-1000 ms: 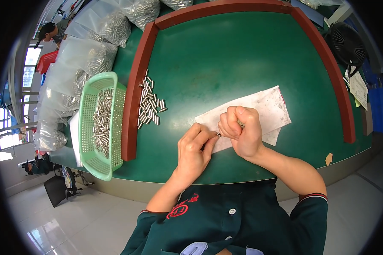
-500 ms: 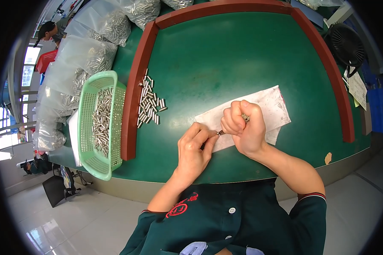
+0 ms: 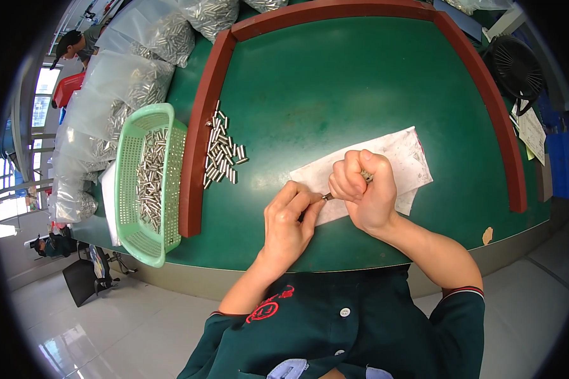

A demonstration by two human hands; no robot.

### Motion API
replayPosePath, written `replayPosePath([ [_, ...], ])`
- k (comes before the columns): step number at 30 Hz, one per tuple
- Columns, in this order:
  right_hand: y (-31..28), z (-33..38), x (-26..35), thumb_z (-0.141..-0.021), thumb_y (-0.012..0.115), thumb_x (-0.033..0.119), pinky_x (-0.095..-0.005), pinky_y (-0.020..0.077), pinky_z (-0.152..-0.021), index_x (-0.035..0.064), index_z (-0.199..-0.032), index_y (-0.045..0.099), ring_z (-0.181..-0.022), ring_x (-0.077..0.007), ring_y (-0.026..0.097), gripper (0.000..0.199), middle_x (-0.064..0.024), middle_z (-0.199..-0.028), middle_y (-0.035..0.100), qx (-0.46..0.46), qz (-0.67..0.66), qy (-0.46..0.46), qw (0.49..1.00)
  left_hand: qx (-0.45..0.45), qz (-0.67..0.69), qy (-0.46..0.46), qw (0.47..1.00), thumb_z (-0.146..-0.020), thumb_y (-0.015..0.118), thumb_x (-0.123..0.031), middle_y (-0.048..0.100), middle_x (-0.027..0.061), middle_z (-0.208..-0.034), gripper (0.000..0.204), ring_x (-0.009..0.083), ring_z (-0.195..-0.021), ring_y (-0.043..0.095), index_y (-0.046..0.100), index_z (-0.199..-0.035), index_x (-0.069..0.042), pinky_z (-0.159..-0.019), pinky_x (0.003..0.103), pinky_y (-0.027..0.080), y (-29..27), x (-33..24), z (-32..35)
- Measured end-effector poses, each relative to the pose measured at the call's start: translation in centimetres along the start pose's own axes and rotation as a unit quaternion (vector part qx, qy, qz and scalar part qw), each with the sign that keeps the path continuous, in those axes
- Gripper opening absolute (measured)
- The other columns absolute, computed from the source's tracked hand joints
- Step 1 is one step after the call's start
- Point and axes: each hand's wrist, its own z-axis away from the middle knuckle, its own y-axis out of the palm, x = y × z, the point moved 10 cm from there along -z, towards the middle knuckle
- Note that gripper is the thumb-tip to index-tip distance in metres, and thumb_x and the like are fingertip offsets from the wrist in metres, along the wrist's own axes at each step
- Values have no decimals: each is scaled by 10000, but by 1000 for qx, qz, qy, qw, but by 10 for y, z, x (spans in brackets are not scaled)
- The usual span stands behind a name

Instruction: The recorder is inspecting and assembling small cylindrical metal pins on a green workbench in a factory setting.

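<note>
My left hand [image 3: 289, 215] is closed in a pinch on a small metal cylinder, mostly hidden by the fingertips. My right hand [image 3: 367, 189] is a fist around a slim hand tool [image 3: 327, 196]; its thin dark tip meets the piece at my left fingertips, and a greyish end shows at the top of the fist. Both hands are over a stained white cloth [image 3: 395, 148] spread near the table's front edge. Left of them, a loose heap of small shiny metal cylinders [image 3: 221, 151] lies against the inner side of a red-brown rail.
The red-brown rail [image 3: 199, 139] frames the green tabletop [image 3: 310, 88] on three sides. Outside it at left stands a light green perforated basket [image 3: 125, 189] of metal cylinders. Clear bags [image 3: 148, 82] of similar pieces line the far left. A black fan [image 3: 515, 69] is at far right.
</note>
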Motion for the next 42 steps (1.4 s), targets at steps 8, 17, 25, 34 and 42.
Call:
replayPosePath([
  [8,-1,1,3,-847,321,202,-247,161,-394,84,-497,271,-396,-76,188,373,3,-423,257,6,-5,-16,1000,-28,241,-105,964,-743,612,25,541,36,-720,75,114,-598,505,568,-804,21,-544,240,423,-15,28,4],
  [17,1,1,1,-858,324,232,-247,161,-396,92,-501,268,-394,-76,177,387,6,-425,248,4,4,-10,1000,85,594,-328,730,-849,539,-146,574,85,-788,236,104,-644,519,547,-1010,26,-595,224,445,18,54,22],
  [25,2,0,0,-857,314,277,-257,158,-408,105,-501,267,-388,-86,161,398,9,-418,243,-1,13,3,1000,87,635,-296,708,-843,445,-229,474,53,-696,249,129,-580,406,511,-771,0,-558,236,350,6,39,24],
  [34,4,0,0,-860,304,287,-259,161,-416,106,-502,263,-397,-87,162,402,8,-420,242,-1,22,11,1000,-194,-140,-103,966,-655,660,-15,359,59,-500,116,142,-420,336,547,-673,7,-411,293,294,-114,57,9],
  [42,3,0,0,-857,303,285,-259,167,-423,104,-505,263,-400,-89,162,398,6,-420,242,-3,30,13,999,-167,-229,-97,954,-647,686,-42,458,95,-545,160,233,-437,426,537,-684,3,-435,347,353,-103,63,6],
])
